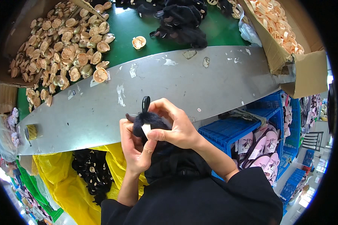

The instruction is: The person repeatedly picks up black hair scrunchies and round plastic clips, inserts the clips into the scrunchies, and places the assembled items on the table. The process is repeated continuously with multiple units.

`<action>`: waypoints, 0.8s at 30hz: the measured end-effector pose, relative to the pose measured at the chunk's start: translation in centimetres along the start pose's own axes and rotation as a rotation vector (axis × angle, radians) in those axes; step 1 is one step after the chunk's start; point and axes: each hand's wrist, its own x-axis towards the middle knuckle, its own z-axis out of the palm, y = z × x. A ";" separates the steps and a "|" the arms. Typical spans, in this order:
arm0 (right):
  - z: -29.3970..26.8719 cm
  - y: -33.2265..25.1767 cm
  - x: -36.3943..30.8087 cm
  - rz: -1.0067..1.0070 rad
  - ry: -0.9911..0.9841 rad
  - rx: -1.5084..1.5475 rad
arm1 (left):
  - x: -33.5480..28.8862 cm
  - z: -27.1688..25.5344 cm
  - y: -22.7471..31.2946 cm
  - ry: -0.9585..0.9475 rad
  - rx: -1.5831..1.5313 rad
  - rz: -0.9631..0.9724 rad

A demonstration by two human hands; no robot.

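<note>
Both my hands hold a small black plush piece [139, 122] in front of my body, by the table's near edge. A black ribbon loop [145, 104] stands up from its top, and a brown pointed tip [130, 117] sticks out at its left. A small whitish piece [146, 129] shows on its front, beside my right thumb. My left hand [136, 148] wraps the plush from the left and below. My right hand [178, 129] grips it from the right, thumb pressed across the front. The palms hide much of the plush.
A grey metal tabletop [214, 78] borders a green surface [120, 52]. Peach and gold plastic shells [67, 48] heap at left; one peach shell [139, 42] lies apart near black plush pieces [182, 22]. Around me are a cardboard box [310, 73], blue crates [225, 131] and a yellow bag [60, 176].
</note>
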 end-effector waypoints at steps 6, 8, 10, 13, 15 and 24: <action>2.1 -2.3 -1.6 0.037 0.208 0.022 | -1.0 0.0 -1.2 -0.012 0.007 0.027; 1.9 -2.3 -1.9 0.053 0.196 -0.009 | -1.4 0.2 -1.3 -0.044 -0.070 0.017; 1.5 -2.4 -2.3 0.092 0.136 -0.026 | -1.8 0.4 -1.3 -0.068 -0.148 0.006; 1.3 -2.6 -2.7 0.120 0.131 0.008 | -2.1 1.0 -0.6 -0.066 -0.179 -0.045; 0.9 -3.0 -3.2 0.156 0.097 0.010 | -2.5 1.1 -0.5 -0.072 -0.168 -0.029; 2.2 -2.0 -4.1 -0.001 0.335 -0.132 | -2.7 1.5 -0.1 -0.118 -0.173 -0.012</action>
